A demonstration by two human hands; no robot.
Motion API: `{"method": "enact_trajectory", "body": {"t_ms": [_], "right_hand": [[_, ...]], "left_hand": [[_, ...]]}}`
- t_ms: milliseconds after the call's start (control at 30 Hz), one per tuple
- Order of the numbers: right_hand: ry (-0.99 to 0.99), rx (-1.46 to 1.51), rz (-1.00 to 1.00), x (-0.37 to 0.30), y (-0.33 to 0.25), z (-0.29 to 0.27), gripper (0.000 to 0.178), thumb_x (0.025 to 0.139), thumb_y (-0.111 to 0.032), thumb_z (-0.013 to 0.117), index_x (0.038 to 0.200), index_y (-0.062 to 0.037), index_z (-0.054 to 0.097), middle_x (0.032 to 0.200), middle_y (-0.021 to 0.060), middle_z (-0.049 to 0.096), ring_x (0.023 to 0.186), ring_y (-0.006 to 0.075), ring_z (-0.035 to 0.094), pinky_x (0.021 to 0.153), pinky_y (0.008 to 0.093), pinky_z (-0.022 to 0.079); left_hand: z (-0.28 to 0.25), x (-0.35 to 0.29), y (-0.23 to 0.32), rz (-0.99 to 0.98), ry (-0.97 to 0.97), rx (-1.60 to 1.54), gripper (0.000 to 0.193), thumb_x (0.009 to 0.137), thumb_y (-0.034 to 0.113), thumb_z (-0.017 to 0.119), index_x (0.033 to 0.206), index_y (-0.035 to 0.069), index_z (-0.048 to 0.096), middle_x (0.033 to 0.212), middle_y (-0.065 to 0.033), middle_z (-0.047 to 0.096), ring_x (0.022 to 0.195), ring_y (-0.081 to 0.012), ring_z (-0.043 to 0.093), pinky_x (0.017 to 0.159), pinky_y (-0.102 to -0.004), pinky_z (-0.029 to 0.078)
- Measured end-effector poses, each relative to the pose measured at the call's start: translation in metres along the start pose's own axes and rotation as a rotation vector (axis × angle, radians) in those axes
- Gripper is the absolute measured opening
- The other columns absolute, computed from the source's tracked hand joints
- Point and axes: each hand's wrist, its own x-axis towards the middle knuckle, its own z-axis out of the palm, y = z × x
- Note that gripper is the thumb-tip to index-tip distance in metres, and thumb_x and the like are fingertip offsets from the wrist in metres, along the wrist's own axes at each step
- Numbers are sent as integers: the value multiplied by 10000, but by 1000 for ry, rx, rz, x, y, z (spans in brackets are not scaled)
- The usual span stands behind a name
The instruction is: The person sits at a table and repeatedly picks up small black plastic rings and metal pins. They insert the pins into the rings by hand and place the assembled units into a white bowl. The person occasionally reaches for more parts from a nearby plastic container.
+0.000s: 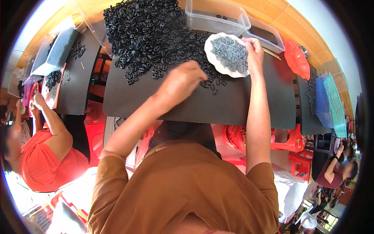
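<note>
My right hand [255, 54] grips the right edge of a white scalloped plate [208, 50], holding it over the far right part of the dark table. A heap of small, slim, shiny grey pieces [229, 52] fills the plate. To its left, my left hand [181, 84] hovers above the table with fingers curled and pinched together; whatever is between them cannot be made out. Just beyond that hand spreads a large pile of small black oval pieces with holes [144, 33]. Several loose black pieces [214, 84] lie between my left hand and the plate.
Clear plastic bins [218, 25] stand along the table's far side. A red scalloped dish [297, 58] is at the right, near thin sticks [272, 54]. A person in red [50, 156] works at the left table. Teal baskets [335, 103] stand on the right table.
</note>
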Motion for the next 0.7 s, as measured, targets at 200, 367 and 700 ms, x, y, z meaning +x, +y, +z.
{"method": "enact_trajectory", "body": {"t_ms": [200, 367, 700], "right_hand": [[112, 79, -63, -6, -21, -9, 71, 987, -48, 545, 1031, -37, 600, 1162, 127, 665, 1124, 191, 597, 1038, 338, 419], [287, 3, -71, -36, -17, -4, 83, 987, -59, 545, 1022, -27, 612, 1161, 129, 665, 1109, 181, 595, 1027, 330, 418], [269, -229, -20, -26, -4, 37, 114, 919, -121, 587, 987, -35, 619, 1002, 101, 678, 954, 220, 633, 892, 342, 478]], "left_hand": [[-78, -51, -17, -303, 167, 173, 152, 823, -79, 668, 930, 22, 706, 868, -62, 632, 751, -146, 601, 667, -263, 482], [-107, -92, -28, -412, 167, 210, 138, 838, -66, 664, 946, 9, 704, 927, -88, 666, 764, -179, 642, 660, -275, 508], [-105, -105, -34, -422, 185, 195, 112, 850, -41, 673, 948, 5, 702, 935, -87, 677, 750, -183, 643, 658, -277, 511]]}}
